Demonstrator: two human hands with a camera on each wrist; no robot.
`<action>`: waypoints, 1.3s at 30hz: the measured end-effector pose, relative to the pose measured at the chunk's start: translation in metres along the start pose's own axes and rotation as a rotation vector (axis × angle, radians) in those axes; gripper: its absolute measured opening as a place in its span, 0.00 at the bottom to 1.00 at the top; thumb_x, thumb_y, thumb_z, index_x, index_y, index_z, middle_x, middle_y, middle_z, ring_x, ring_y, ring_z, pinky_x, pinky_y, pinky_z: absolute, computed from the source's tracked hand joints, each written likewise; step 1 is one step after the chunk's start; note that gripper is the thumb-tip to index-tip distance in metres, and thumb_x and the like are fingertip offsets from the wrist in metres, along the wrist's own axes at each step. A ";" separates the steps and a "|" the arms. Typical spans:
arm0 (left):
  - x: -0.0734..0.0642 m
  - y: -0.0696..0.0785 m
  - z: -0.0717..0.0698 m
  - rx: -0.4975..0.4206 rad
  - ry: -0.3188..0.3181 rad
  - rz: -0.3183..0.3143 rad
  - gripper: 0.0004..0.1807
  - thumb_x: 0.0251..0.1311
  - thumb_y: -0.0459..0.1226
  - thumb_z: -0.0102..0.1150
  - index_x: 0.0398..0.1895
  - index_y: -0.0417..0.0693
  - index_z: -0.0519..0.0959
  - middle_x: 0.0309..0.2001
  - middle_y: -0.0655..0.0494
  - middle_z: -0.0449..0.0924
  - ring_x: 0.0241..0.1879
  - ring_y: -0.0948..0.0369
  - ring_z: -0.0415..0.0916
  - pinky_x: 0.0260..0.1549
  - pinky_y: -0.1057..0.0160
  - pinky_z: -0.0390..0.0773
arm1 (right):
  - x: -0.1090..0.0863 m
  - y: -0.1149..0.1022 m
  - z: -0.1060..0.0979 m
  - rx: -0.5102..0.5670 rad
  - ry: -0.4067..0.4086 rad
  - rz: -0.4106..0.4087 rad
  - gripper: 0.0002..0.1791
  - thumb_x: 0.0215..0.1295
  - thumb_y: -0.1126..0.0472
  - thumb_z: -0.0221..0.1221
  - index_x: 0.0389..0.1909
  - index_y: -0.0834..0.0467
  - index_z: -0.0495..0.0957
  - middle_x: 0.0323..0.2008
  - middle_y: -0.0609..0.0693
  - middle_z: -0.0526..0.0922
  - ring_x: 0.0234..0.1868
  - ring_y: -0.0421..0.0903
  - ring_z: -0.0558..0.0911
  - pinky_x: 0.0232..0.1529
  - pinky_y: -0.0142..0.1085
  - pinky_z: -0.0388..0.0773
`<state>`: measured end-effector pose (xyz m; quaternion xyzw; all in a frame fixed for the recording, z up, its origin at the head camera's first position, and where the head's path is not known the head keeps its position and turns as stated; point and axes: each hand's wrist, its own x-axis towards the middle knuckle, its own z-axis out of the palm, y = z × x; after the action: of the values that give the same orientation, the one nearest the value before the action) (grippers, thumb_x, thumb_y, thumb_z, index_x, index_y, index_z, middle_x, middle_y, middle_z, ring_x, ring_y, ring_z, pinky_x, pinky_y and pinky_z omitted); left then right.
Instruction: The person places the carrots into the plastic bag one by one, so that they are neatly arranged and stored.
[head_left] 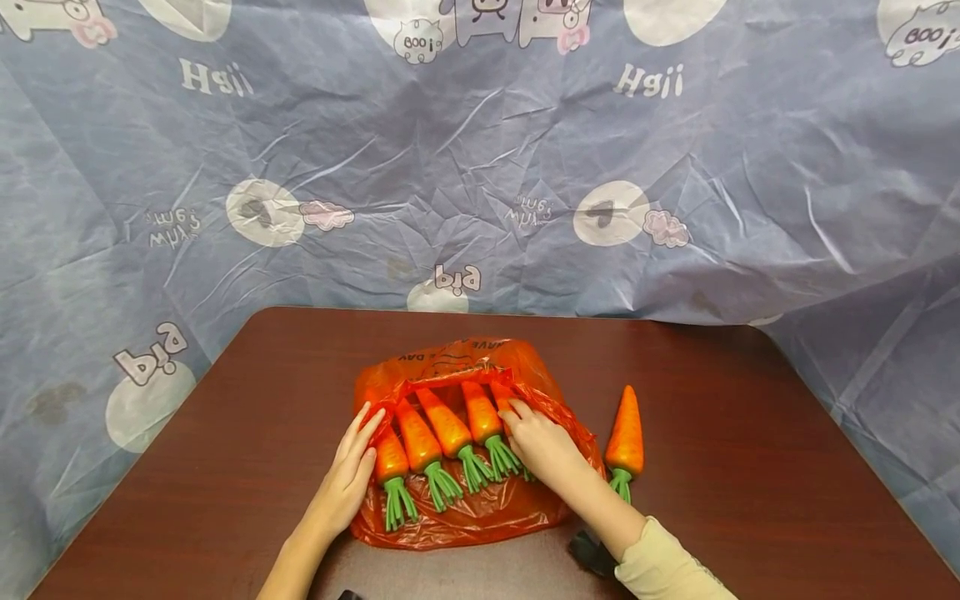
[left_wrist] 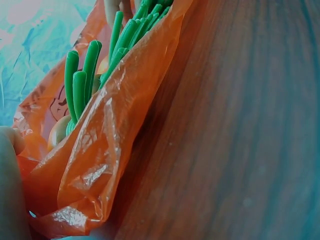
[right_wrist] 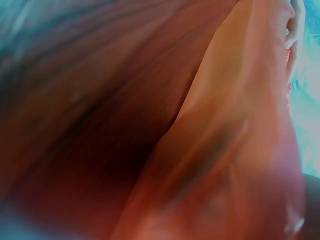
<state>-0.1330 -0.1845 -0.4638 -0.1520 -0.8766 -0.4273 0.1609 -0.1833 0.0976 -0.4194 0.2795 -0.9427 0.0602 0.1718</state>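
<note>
An orange plastic bag [head_left: 495, 512] lies on the table with its mouth toward me. Several carrots with green tops [head_left: 447, 425] sit side by side in it, tips inward. My left hand [head_left: 348, 471] holds the left side of the bag's mouth, beside the leftmost carrot [head_left: 391, 457]. At the right of the row, the fingers of my right hand [head_left: 542, 442] grip the rightmost carrot [head_left: 501, 395], which they partly hide. In the left wrist view, green stalks [left_wrist: 125, 40] stick up above the bag's near edge. The right wrist view is blurred and mostly filled by bag plastic [right_wrist: 225, 165].
One more carrot [head_left: 627, 433] lies on the dark wooden table [head_left: 720, 467], right of the bag, pointing away from me. A black object [head_left: 592, 552] shows under the right forearm. Behind the table hangs a blue-grey printed cloth [head_left: 480, 167].
</note>
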 end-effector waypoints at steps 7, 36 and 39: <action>0.001 0.001 0.000 -0.005 0.000 0.004 0.27 0.67 0.32 0.39 0.69 0.58 0.56 0.70 0.44 0.47 0.67 0.44 0.47 0.56 0.33 0.54 | -0.006 -0.002 -0.010 0.063 -0.050 0.037 0.22 0.53 0.63 0.61 0.51 0.56 0.74 0.54 0.56 0.74 0.43 0.52 0.80 0.25 0.42 0.79; 0.000 0.000 0.000 0.002 0.000 0.000 0.27 0.67 0.32 0.38 0.69 0.58 0.55 0.70 0.44 0.46 0.67 0.44 0.47 0.56 0.33 0.54 | -0.078 0.034 -0.059 0.245 0.127 0.314 0.24 0.55 0.60 0.61 0.55 0.55 0.72 0.57 0.55 0.71 0.54 0.57 0.73 0.47 0.54 0.72; 0.000 0.000 0.000 -0.001 0.003 0.007 0.27 0.67 0.32 0.39 0.69 0.57 0.55 0.70 0.44 0.47 0.67 0.44 0.47 0.56 0.33 0.54 | -0.084 0.046 -0.055 0.245 0.055 0.369 0.24 0.56 0.59 0.60 0.56 0.55 0.71 0.59 0.56 0.69 0.55 0.59 0.71 0.51 0.56 0.68</action>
<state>-0.1332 -0.1844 -0.4635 -0.1547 -0.8756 -0.4273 0.1637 -0.1269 0.1904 -0.3989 0.1193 -0.9586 0.2120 0.1482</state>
